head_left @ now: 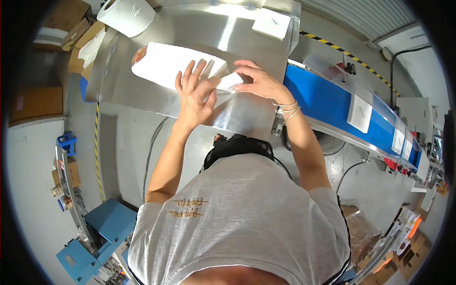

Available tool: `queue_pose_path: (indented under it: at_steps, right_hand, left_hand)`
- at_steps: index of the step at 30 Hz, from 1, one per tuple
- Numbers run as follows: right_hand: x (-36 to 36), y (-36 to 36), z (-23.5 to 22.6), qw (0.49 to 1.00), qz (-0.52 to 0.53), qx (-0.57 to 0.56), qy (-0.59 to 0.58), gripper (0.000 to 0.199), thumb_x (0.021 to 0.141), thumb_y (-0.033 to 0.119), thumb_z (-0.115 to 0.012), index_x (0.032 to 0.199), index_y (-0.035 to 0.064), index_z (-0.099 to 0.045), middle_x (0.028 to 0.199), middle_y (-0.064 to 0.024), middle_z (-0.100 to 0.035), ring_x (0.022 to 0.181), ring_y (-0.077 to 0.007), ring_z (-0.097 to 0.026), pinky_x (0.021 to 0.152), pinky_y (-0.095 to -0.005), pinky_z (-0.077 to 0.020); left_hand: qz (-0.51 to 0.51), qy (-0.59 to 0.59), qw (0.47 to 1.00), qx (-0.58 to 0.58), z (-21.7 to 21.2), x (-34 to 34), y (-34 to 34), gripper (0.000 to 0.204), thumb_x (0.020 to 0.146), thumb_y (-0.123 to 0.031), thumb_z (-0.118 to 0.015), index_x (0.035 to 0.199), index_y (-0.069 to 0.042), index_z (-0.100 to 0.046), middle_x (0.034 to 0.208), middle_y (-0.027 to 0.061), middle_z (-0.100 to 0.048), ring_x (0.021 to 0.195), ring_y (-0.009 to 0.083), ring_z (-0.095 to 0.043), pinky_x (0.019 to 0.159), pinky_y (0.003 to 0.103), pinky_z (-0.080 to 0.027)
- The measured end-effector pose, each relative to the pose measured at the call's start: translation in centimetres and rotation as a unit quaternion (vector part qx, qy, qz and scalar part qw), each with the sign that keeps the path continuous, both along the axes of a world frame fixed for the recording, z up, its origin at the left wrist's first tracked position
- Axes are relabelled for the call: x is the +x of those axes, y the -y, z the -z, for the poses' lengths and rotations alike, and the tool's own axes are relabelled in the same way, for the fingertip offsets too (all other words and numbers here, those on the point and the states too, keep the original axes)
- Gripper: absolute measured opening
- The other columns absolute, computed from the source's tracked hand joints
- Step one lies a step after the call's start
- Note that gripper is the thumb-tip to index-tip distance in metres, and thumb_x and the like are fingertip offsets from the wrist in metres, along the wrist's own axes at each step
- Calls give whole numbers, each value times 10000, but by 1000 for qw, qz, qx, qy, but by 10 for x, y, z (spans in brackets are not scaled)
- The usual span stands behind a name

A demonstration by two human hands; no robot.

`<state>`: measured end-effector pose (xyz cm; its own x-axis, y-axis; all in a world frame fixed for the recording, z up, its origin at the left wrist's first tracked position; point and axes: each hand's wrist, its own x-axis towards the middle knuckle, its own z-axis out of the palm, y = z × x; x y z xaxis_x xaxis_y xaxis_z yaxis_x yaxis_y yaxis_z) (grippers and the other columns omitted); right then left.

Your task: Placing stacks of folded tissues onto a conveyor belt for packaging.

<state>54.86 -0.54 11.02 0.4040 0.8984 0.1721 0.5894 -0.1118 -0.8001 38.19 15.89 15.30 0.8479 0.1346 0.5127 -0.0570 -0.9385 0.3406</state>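
Note:
A long row of thin white pieces [166, 64], packed closely together, lies on the steel table, with a reddish-brown patterned face [139, 55] at its left end. Over the row's right part rests my left hand [195, 97], fingers stretched and spread, touching the pieces. Just right of it, my right hand [261, 81] pinches a small white flat piece [230, 81] between thumb and fingers at the row's end. That piece is tilted away from the others. Whether these are cards or folded cartons I cannot tell.
The steel table [190, 28] carries a large white roll [126, 17] at its far left and a white rectangular piece [271, 23] at its far right. A blue conveyor belt [318, 97] adjoins on the right, bearing several white pieces [360, 113]. Cardboard boxes [85, 50] stand left.

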Motion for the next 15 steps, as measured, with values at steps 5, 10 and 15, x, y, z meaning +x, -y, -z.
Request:
queue_pose_path:
  at_steps: [5,10,15]
  right_hand:
    - [5,49,33,941,161,90,-285,255,939,129,-581,1156,12,-518,997,-7,-587,873,-67,-545,767,-221,-459]
    - [46,161,62,845,520,-78,-91,317,912,319,-618,927,3,-601,692,3,-512,659,-103,-459,583,-286,-404]
    - [46,208,42,692,611,-294,246,479,822,403,-664,1092,16,-582,1062,-166,-632,965,-355,-597,829,-452,-471]
  left_hand:
    - [-59,35,997,-39,12,0,-16,342,775,-52,-652,1113,-102,-641,1303,98,-517,1268,352,-403,1054,499,-258]
    - [-52,59,997,-5,14,1,-16,327,773,-16,-665,1089,-100,-652,1234,98,-554,1175,345,-483,995,466,-367]
    - [-55,58,997,7,15,-3,-17,304,771,-11,-663,1061,-104,-666,1228,88,-557,1188,335,-475,1009,492,-348]
